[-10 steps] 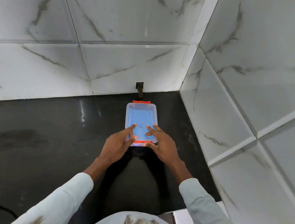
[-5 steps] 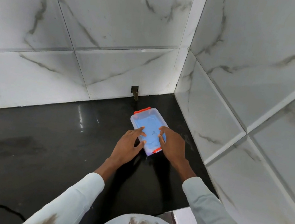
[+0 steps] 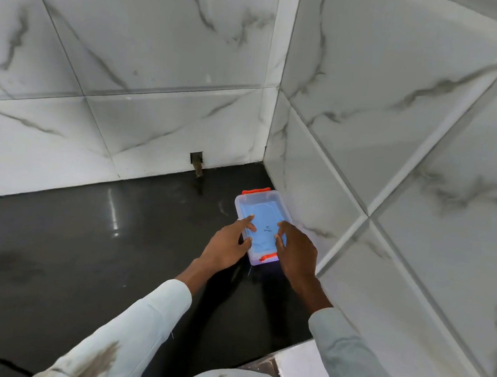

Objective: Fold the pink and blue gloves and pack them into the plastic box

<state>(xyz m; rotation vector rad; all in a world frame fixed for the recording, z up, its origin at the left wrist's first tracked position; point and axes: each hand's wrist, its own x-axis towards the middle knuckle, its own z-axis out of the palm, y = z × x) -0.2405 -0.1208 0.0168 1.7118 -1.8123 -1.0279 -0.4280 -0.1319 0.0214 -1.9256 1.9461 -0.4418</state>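
Black counter (image 3: 71,257), marble walls (image 3: 411,149) beside plastic box (image 3: 261,213)

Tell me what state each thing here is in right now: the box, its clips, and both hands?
Plastic box: lid on, lying flat on the dark counter, close to the corner of the tiled walls.
Orange clips: one at each short end; whether they are latched I cannot tell.
Contents: only blue shows through the lid.
Left hand: fingers spread on the lid and the box's left edge.
Right hand: fingers on the lid's right side.
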